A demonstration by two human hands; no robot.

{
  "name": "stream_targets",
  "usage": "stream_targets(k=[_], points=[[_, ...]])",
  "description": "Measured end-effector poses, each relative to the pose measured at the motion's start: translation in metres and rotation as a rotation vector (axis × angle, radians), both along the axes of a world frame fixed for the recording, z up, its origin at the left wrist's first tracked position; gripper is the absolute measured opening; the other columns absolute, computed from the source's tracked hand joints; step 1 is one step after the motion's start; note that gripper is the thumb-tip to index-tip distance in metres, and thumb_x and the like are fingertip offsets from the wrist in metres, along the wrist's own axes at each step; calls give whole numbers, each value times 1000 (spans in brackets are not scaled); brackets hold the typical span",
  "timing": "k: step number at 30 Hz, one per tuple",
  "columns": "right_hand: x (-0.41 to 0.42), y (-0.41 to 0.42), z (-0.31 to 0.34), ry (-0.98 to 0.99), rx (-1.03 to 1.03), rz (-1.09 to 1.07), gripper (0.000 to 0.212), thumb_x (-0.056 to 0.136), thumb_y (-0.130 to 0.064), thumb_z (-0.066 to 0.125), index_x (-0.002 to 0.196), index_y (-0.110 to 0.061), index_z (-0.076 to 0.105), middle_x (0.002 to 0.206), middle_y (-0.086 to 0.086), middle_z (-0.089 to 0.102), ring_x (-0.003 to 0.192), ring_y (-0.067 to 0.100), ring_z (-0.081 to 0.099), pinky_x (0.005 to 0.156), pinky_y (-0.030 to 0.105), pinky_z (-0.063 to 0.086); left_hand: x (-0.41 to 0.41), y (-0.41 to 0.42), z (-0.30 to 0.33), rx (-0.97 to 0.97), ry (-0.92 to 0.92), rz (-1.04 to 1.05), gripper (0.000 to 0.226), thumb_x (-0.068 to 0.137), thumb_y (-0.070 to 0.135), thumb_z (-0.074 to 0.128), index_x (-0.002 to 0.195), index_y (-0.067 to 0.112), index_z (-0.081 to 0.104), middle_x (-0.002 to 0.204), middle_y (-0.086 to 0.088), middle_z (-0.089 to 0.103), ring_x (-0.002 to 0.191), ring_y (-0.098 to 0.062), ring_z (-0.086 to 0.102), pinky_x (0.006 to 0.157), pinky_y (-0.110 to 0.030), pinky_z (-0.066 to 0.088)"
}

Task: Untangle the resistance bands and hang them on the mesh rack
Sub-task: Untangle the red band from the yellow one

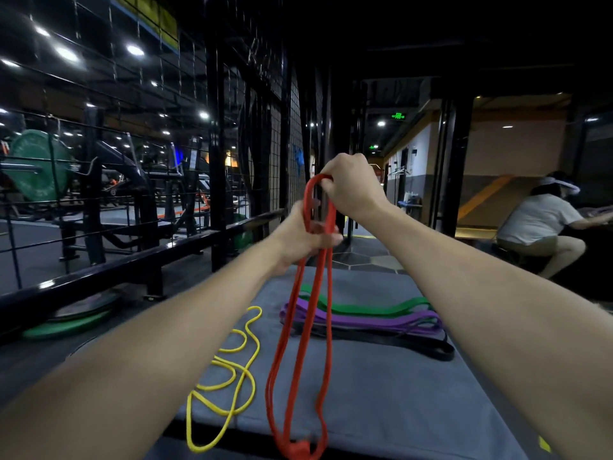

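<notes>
Two bare forearms run from the lower corners of the frame up to its middle. No sleeves cover them as far as the frame shows. The left hand (303, 235) and right hand (351, 184) are bare as well, both slightly blurred.

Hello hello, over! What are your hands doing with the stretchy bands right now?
Left hand and right hand both gripping red band, held up. Yellow band loose on mat. Mesh rack ahead-left, nothing blocking.
</notes>
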State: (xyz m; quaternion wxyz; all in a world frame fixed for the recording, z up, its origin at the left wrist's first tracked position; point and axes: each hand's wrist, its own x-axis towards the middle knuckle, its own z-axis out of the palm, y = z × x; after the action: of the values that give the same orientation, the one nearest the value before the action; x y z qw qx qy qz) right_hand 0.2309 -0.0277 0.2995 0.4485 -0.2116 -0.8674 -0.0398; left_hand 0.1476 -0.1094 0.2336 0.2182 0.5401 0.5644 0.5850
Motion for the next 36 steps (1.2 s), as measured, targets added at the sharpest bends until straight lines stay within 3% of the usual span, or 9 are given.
stream_targets(k=[2, 5, 10, 14, 16, 20, 26, 29, 36], points=[[4, 11, -4, 22, -47, -14, 25, 91, -7, 49, 70, -2, 63, 70, 11, 61, 57, 25, 60, 53, 33, 53, 4, 14, -23, -56, -23, -6, 47, 80, -3, 66, 115, 15, 40, 83, -4, 65, 72, -12, 62, 67, -23, 51], [18, 38, -10, 145, -196, -67, 25, 88, -3, 49, 69, 1, 64, 67, 13, 62, 56, 25, 62, 56, 36, 56, -2, 33, -53, -127, -12, -8, 12, 87, 1, 59, 85, 12, 56, 70, -3, 59, 60, -8, 60, 59, -14, 50], [52, 86, -34, 366, -446, -149, 18, 89, -6, 54, 82, 1, 69, 73, 11, 63, 59, 18, 61, 52, 19, 53, -24, 58, -86, -270, 287, 69, 16, 87, 1, 58, 79, 15, 56, 65, -1, 57, 51, 0, 55, 48, -10, 42], [75, 122, -58, 517, -553, -268, 19, 89, -10, 55, 86, 0, 71, 71, 13, 63, 66, 19, 59, 62, 23, 45, -44, 72, -120, -372, 441, 113, 28, 86, -5, 52, 72, 17, 41, 65, -1, 51, 49, -1, 54, 45, -9, 38], [84, 140, -75, 580, -618, -317, 20, 90, -13, 55, 91, -2, 72, 74, 12, 63, 67, 17, 56, 64, 20, 40, -60, 81, -135, -382, 504, 164, 31, 86, -4, 52, 73, 21, 40, 67, -1, 53, 64, -15, 55, 53, -15, 42], [81, 180, -126, 651, -782, -351, 16, 87, -13, 60, 91, -5, 73, 86, 14, 70, 84, 25, 67, 82, 33, 54, -99, 94, -142, -415, 779, 219, 13, 90, 6, 52, 85, 17, 47, 81, -3, 54, 81, -21, 52, 67, -27, 32], [34, 217, -205, 699, -1066, -270, 14, 86, -7, 61, 93, -3, 72, 84, 15, 71, 81, 29, 69, 81, 44, 57, -167, 111, -118, -489, 1017, 259, 10, 90, 5, 52, 98, 5, 57, 99, -16, 58, 95, -31, 56, 84, -35, 40], [25, 236, -241, 714, -1163, -282, 14, 86, -7, 60, 92, -3, 72, 83, 15, 70, 82, 31, 68, 80, 45, 56, -168, 134, -134, -530, 1043, 267, 8, 90, 4, 50, 96, 4, 56, 103, -20, 57, 98, -34, 55, 84, -37, 41], [87, 261, -326, 623, -1161, -495, 19, 82, -4, 61, 99, -3, 71, 81, 10, 64, 83, 22, 60, 84, 38, 51, -120, 209, -258, -607, 1025, 189, 27, 93, 11, 46, 119, 8, 51, 118, -16, 52, 115, -32, 50, 95, -43, 41]])
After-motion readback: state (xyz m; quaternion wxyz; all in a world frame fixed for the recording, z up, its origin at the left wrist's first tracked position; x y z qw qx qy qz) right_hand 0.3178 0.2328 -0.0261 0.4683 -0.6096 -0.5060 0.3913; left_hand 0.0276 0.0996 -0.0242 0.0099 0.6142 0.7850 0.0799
